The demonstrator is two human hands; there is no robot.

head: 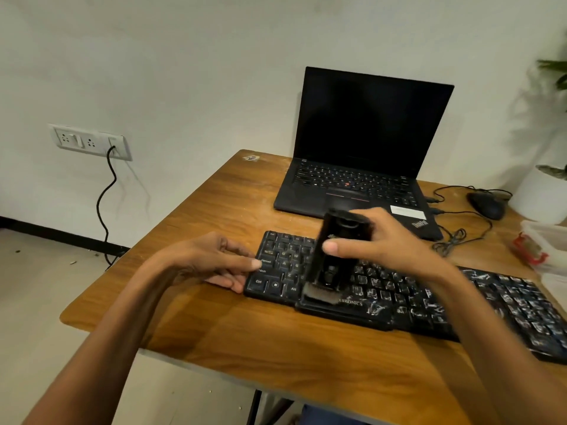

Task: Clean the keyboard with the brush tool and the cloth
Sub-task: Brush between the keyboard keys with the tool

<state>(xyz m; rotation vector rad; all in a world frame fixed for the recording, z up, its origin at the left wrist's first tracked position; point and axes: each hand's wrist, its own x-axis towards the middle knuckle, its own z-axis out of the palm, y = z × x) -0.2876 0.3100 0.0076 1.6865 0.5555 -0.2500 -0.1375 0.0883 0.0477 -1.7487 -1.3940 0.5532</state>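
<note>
Since keyboard (429, 297) could skate on table (214, 326) under brushing, left hand (211, 260) pinches its left end, thumb on top by Caps Lock, fingers at edge. My right hand (383, 243) is wrapped round brush tool (329, 256), held upright so bristles meet front row. Keys rightward are streaked white, so I judge sweep heads there. I see no cloth. Beyond: laptop (365, 142) open, screen dark; mouse (487, 205) far right.
</note>
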